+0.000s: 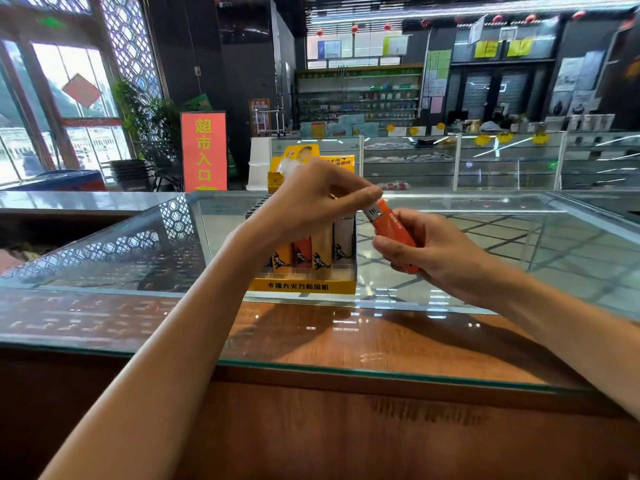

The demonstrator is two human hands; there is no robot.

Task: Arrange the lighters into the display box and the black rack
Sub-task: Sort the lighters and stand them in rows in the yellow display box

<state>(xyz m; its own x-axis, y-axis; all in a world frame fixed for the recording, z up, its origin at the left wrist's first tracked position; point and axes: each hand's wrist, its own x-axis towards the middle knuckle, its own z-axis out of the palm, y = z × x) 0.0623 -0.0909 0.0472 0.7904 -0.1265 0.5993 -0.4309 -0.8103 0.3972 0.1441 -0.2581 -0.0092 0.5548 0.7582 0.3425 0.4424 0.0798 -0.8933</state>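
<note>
A yellow display box (303, 285) stands on the glass counter, with several yellow, orange and white lighters (313, 252) upright in its front row. My right hand (429, 254) grips an orange lighter (393, 226) just right of the box, tilted with its metal head up and to the left. My left hand (318, 199) hovers above the box and pinches that lighter's metal top with its fingertips. My left hand and forearm hide the box's back rows. A dark ribbed edge, possibly the black rack (254, 207), peeks out behind the box's left side.
The glass counter top (519, 244) stretches to both sides, with a wooden band (346, 344) near me under the glass. A yellow header card (341, 161) rises behind the box. Glass showcases and shelves stand across the aisle.
</note>
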